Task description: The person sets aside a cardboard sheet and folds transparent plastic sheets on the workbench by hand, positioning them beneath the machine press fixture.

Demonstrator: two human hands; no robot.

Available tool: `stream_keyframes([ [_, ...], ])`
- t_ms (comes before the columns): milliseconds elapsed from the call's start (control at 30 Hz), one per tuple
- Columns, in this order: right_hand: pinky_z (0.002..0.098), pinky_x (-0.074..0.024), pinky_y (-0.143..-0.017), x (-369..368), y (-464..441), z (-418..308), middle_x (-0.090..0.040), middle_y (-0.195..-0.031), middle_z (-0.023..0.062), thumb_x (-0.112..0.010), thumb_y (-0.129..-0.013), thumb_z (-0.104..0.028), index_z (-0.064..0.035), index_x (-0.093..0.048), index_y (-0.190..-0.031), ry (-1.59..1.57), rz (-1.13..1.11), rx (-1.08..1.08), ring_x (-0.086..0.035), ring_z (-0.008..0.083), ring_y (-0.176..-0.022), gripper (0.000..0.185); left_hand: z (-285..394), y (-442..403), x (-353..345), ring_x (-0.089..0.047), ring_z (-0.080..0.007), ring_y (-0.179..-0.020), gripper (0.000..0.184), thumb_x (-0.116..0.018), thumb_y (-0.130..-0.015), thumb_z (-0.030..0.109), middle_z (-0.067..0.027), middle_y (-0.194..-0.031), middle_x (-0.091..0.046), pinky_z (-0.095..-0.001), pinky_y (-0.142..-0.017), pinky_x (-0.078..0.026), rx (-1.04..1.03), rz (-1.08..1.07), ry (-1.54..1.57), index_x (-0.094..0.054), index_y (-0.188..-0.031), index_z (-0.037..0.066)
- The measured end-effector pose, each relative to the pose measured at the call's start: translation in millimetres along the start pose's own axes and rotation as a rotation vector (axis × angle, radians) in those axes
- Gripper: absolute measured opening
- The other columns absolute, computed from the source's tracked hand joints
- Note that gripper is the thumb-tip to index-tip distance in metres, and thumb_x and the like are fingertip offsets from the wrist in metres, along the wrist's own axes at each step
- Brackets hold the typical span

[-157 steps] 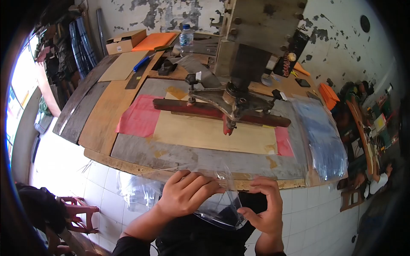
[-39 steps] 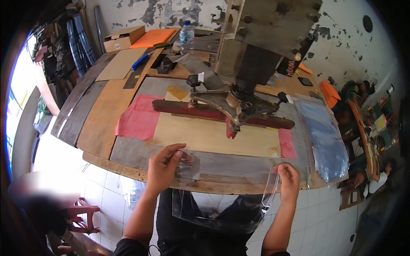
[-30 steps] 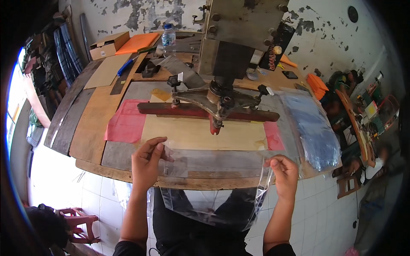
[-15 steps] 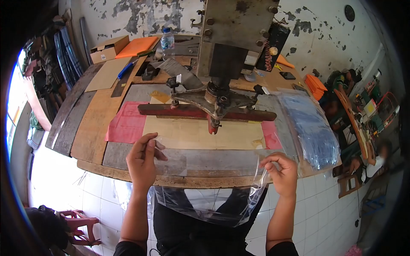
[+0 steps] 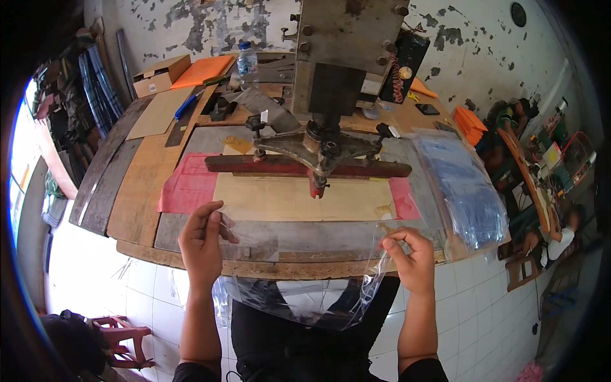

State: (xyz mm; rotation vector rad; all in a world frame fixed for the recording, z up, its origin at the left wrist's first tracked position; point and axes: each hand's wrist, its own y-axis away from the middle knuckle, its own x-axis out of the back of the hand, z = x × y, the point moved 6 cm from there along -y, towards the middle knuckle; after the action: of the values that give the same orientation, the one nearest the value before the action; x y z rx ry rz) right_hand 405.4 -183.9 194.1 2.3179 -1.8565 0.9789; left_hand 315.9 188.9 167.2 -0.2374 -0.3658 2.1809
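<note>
A clear plastic sheet (image 5: 296, 299) hangs between my two hands at the front edge of the bench, its lower part sagging over my lap. My left hand (image 5: 202, 248) is closed on its left side, with the thumb against the fingers. On the right, my right hand (image 5: 410, 258) pinches the other side, where the plastic is creased. Beyond the hands, a cream sheet (image 5: 286, 200) lies over a pink sheet (image 5: 186, 188) on the grey metal plate (image 5: 175, 229). A press head (image 5: 328, 149) with a long red bar (image 5: 366, 169) stands above them.
A stack of bluish clear plastic (image 5: 461, 191) lies at the right. Behind are a cardboard box (image 5: 162, 75), a water bottle (image 5: 247, 62), a blue cutter (image 5: 185, 106) and a phone (image 5: 428, 109). Other people sit at the far right. A red stool (image 5: 124, 340) stands at lower left.
Both hands have shifted slightly left with the plastic sheet between them. Its lower edge has risen a little. The press has not moved.
</note>
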Motion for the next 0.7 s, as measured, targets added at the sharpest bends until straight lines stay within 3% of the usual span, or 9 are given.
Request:
stream_keyframes([
  [267, 0.0286, -0.0508, -0.083, -7.5, -5.6, 27.8, -0.075, -0.089, 0.0081, -0.072, -0.096, -0.013, 0.0022, -0.072, -0.092, -0.341, 0.066, -0.112, -0.068, 0.014, -0.086, 0.016, -2.2, 0.5, -2.8, -0.062, -0.0101, -0.069, 0.021, -0.055, -0.105, 0.005, -0.008, -0.085, -0.069, -0.0258, -0.063, -0.055, 0.09, -0.063, 0.037, -0.064, -0.121, -0.005],
  [467, 0.0291, -0.0511, -0.085, -10.6, -4.6, 39.9, -0.074, -0.091, 0.011, -0.068, -0.1, -0.017, 0.0034, -0.067, -0.098, -0.314, 0.078, -0.11, -0.069, 0.0157, -0.086, 0.021, 3.3, 4.2, -9.8, -0.066, -0.0117, -0.073, 0.024, -0.057, -0.104, 0.007, -0.0111, -0.088, -0.073, -0.0258, -0.069, -0.055, 0.147, -0.106, 0.02, -0.064, -0.123, -0.007],
  [700, 0.0288, -0.0519, -0.083, -7.7, 1.4, 52.9, -0.073, -0.09, 0.0109, -0.067, -0.101, -0.017, 0.003, -0.066, -0.098, -0.324, 0.162, -0.122, -0.07, 0.0161, -0.085, 0.02, -11.7, 5.6, -13.2, -0.07, -0.0126, -0.081, 0.022, -0.061, -0.103, 0.009, -0.0117, -0.094, -0.075, -0.0266, -0.076, -0.054, 0.18, -0.147, -0.097, -0.069, -0.115, -0.008],
])
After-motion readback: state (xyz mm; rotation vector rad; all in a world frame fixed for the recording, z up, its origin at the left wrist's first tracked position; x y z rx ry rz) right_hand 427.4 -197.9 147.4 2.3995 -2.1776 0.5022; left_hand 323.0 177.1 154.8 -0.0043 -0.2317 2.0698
